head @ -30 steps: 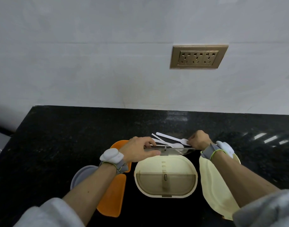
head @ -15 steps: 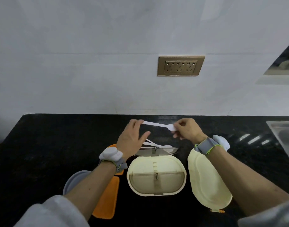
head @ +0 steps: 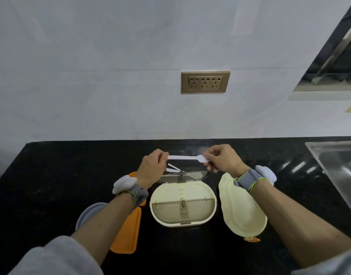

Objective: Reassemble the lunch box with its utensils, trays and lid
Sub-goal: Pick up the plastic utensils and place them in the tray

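I pinch the white fork (head: 187, 157) at both ends, my left hand (head: 151, 168) on the handle tip and my right hand (head: 223, 160) at the tines, so it stays level above the counter (head: 51, 175) while I line it up. It hangs just behind the cream lid (head: 183, 203), whose clear utensil cover (head: 190, 175) stands open, probably to receive it; other white utensils (head: 173, 168) lie behind.

Both hands, left (head: 152, 168) and right (head: 224, 160), pinch a white fork (head: 187, 157) above the lunch box (head: 183, 203)
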The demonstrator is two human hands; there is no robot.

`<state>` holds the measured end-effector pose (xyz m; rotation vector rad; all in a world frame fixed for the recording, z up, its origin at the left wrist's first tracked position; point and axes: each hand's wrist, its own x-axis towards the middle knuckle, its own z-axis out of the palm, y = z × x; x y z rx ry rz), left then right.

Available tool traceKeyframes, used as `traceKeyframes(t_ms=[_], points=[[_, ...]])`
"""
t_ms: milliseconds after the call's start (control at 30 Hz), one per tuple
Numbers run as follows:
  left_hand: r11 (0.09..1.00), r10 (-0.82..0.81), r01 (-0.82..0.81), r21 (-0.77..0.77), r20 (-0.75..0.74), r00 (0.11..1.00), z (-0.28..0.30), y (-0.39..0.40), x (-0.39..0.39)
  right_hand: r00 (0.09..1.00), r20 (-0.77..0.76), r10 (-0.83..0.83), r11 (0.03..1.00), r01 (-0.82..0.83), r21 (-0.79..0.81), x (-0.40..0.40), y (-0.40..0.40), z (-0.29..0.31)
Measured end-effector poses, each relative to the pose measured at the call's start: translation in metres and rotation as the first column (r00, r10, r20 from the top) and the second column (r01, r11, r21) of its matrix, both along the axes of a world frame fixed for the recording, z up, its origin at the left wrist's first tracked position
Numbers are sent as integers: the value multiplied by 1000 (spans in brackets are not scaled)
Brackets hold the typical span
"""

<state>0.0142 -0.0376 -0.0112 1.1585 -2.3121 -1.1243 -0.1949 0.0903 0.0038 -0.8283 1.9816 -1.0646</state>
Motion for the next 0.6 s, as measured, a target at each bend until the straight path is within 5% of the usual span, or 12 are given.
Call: traceKeyframes(t_ms=[100,233,400,600], points=[[969,-56,51,240,17,998,1,9,12,998,46,34,999,-35,11,2,14,2],[806,-167,107,582,50,985,2,14,28,982,129,141,981,-156,116,2,29,-2],[816,-321,88,572,320,892,-7,17,34,965,165,203,934,-242,264,10,33,-16],[954,-197,43,296,513,835,-28,24,24,989,129,70,942,-108,316,25,31,-46]])
